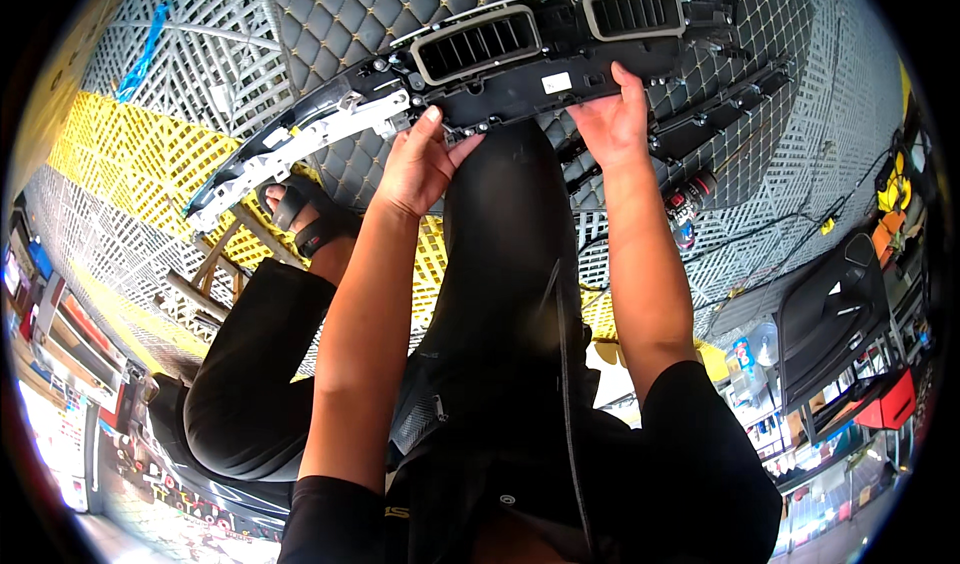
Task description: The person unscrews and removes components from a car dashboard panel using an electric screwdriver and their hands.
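Note:
A long black car dashboard trim panel (pixel 500 92) with two framed air vents lies slantwise in front of me, its back side with clips and a white label showing. A silvery bracket (pixel 310 149) runs along its left part. My left hand (pixel 420 164) grips the lower edge near the middle, thumb on top. Further right, my right hand (pixel 615 122) holds the same edge, its thumb up against the panel and its other fingers mostly hidden underneath. My knee is right below the panel.
Beneath the panel is a black quilted mat (pixel 340 14) on grey and yellow grid flooring (pixel 120 144). Another black trim strip (pixel 725 109) lies right, near a power drill (pixel 688 196). A blue strip (pixel 147 54), a wooden frame (pixel 210 274) and a black door panel (pixel 835 314) are around me.

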